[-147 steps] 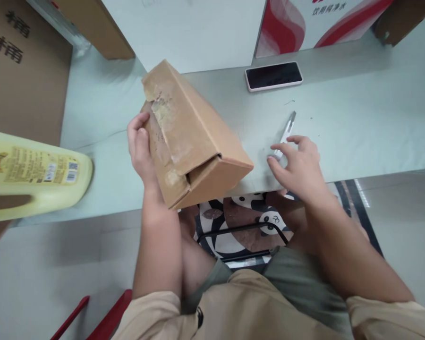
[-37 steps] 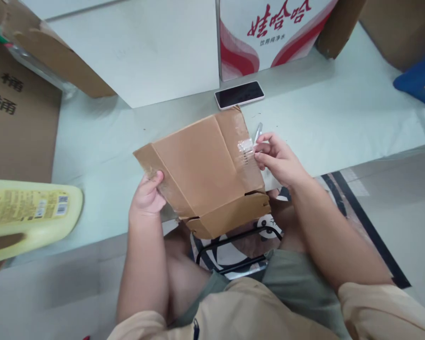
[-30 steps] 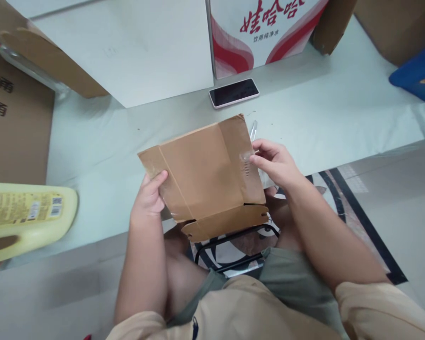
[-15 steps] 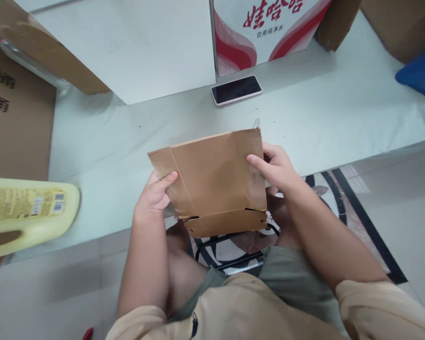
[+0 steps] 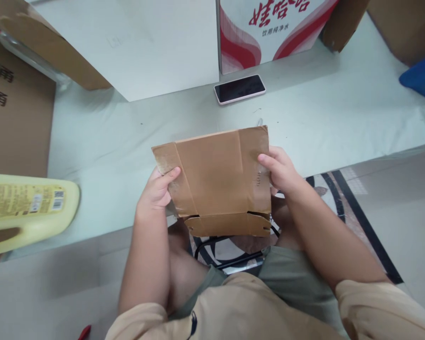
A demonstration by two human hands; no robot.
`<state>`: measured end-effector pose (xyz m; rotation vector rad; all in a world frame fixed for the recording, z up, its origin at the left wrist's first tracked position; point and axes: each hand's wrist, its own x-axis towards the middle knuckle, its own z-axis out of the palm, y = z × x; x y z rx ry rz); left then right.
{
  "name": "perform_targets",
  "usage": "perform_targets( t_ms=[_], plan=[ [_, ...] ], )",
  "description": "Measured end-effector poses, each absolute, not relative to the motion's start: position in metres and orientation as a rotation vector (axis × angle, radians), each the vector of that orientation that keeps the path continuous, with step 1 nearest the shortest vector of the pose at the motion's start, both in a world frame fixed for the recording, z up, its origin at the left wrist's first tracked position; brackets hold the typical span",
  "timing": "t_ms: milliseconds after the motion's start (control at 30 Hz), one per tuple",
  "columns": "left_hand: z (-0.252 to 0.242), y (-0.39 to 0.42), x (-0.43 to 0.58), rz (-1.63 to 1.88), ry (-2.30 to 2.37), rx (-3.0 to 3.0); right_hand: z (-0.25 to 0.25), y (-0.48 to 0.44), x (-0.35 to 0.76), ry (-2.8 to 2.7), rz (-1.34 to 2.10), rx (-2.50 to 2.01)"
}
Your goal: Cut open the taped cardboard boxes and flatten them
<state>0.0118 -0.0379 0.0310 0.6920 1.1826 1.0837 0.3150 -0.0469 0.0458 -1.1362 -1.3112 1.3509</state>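
A brown cardboard box (image 5: 216, 174), folded flat, is held between my two hands above my lap, at the table's near edge. Crease lines run along both its sides, and a slotted flap hangs at its lower edge. My left hand (image 5: 158, 188) is closed on the left side, thumb on top and the other fingers mostly hidden beneath. On the right side my right hand (image 5: 278, 167) grips the edge the same way, thumb on the front face. Just beyond the upper right corner, a small shiny item (image 5: 259, 122) partly shows; I cannot make out its kind.
A phone (image 5: 240, 89) lies on the pale covered table (image 5: 99, 141). Behind it stand a white box (image 5: 145, 47) and a red-and-white carton (image 5: 269, 38). A yellow jug (image 5: 28, 212) lies at left near a large carton (image 5: 17, 132). A blue object (image 5: 423, 78) is at far right.
The cardboard's right panel now shows a clearer crease and is bent at it. My right hand has shifted slightly right, out to the edge. The view has moved a little.
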Motion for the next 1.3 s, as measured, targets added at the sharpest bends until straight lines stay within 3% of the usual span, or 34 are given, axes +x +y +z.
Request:
perform_targets(
  t_ms=[433, 633, 800, 1000, 1300],
  plan=[
    [0.029, -0.033, 0.010, 1.295, 1.177, 0.712, 0.030, -0.033, 0.316, -0.928, 1.321, -1.004],
    [0.028, -0.022, -0.008, 1.662, 1.013, 0.698, 0.031, -0.018, 0.342, -0.903, 0.969, -1.084],
    [0.036, -0.012, -0.004, 1.870, 0.981, 0.329, 0.030, -0.022, 0.336, -1.045, 1.365, -1.035],
    [0.041, -0.012, 0.011, 1.841, 0.931, 0.269, 0.027, -0.046, 0.309, -1.411, 1.627, -1.141],
    [0.057, -0.018, -0.009, 1.782, 0.804, -0.053, 0.016, -0.038, 0.304, -1.061, 1.086, -1.364]
  ],
)
